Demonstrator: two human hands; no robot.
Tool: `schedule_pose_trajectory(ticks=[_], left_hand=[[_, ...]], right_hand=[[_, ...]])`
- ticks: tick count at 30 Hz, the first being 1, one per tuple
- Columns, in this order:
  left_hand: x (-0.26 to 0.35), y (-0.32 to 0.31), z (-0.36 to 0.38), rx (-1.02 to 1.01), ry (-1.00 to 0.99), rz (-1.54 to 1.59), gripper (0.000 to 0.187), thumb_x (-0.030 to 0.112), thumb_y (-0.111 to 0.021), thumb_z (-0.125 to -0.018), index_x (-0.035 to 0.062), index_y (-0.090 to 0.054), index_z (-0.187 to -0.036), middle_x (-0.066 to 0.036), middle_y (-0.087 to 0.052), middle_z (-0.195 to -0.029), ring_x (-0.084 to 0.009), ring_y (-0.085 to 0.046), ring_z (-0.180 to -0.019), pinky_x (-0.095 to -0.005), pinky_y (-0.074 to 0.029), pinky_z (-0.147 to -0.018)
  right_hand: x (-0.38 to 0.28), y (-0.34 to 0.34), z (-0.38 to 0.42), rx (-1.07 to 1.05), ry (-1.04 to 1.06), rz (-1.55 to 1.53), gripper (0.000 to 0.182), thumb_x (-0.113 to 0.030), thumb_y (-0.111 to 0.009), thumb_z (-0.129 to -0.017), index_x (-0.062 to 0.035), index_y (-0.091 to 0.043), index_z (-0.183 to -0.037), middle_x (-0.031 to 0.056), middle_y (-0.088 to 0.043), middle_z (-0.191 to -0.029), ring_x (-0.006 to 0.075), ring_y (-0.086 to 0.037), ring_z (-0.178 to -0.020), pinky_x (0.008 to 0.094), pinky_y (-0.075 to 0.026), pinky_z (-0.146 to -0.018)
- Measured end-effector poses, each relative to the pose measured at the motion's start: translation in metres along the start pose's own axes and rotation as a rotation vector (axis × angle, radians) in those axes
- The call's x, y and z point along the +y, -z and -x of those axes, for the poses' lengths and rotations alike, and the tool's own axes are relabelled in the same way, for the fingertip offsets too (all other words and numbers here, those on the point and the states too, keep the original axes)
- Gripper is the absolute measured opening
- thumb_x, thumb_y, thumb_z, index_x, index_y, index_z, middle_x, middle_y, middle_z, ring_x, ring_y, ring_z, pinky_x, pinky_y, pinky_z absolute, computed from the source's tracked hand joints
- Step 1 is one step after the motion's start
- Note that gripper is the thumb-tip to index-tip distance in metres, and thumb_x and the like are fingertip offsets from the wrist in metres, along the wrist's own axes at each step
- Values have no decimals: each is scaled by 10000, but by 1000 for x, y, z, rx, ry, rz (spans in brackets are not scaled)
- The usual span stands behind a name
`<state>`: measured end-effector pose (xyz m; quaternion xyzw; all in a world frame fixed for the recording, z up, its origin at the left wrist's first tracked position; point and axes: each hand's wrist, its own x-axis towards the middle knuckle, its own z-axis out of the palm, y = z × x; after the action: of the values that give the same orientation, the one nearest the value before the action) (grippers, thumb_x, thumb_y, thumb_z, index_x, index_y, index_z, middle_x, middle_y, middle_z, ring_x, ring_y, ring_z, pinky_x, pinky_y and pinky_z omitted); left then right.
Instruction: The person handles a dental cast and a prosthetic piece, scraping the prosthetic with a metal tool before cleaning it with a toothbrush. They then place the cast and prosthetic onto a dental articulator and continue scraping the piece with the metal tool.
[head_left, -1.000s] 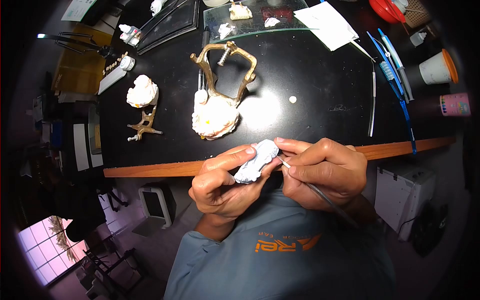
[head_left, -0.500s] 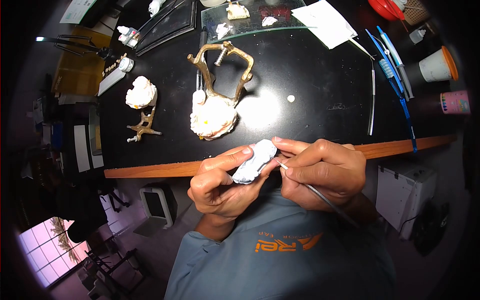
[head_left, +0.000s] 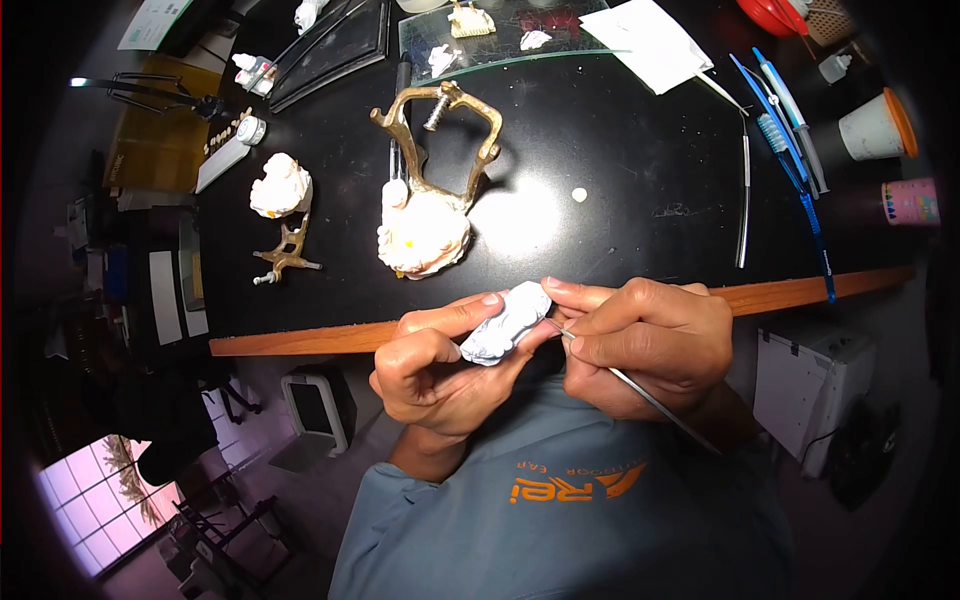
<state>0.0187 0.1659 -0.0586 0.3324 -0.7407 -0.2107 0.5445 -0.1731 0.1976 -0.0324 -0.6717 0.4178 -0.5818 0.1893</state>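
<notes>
My left hand [head_left: 435,365] is closed round a pale, bluish-white moulded lump [head_left: 508,322], thumb on its upper side, at the table's front edge. My right hand [head_left: 650,345] grips a thin metal hand instrument [head_left: 655,405] like a pen. Its tip points at the right side of the lump; whether it touches is hard to see. A right fingertip rests at the lump's upper end. Beyond the hands lies a brass dental articulator frame [head_left: 490,125] with a white plaster cast [head_left: 425,235]. To the left is another plaster cast [head_left: 281,187] on a brass frame part [head_left: 288,248].
The black table [head_left: 620,230] has a wooden front edge [head_left: 300,340]. A glass slab [head_left: 560,60] bears a toothed model [head_left: 470,20]. White paper [head_left: 650,45], a blue toothbrush [head_left: 772,135], a metal rod [head_left: 744,200] and a cup with an orange rim [head_left: 875,127] lie right.
My left hand and the lump have shifted very slightly left. The instrument stays at the lump's right side, with my right hand almost still.
</notes>
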Motion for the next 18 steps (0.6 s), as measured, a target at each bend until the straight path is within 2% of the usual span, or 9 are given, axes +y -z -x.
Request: schedule_pose_trajectory(ticks=[18], left_hand=[[-2, 6, -1, -32, 36, 42, 825, 148, -1065, -617, 65, -383, -1074, -132, -713, -942, -177, -761, -897, -261, -634, -784]], right_hand=[[0, 5, -1, -50, -26, -50, 174, 85, -803, -665, -34, -686, -712, 67, -684, -731, 185, -765, -663, 364, -694, -844]])
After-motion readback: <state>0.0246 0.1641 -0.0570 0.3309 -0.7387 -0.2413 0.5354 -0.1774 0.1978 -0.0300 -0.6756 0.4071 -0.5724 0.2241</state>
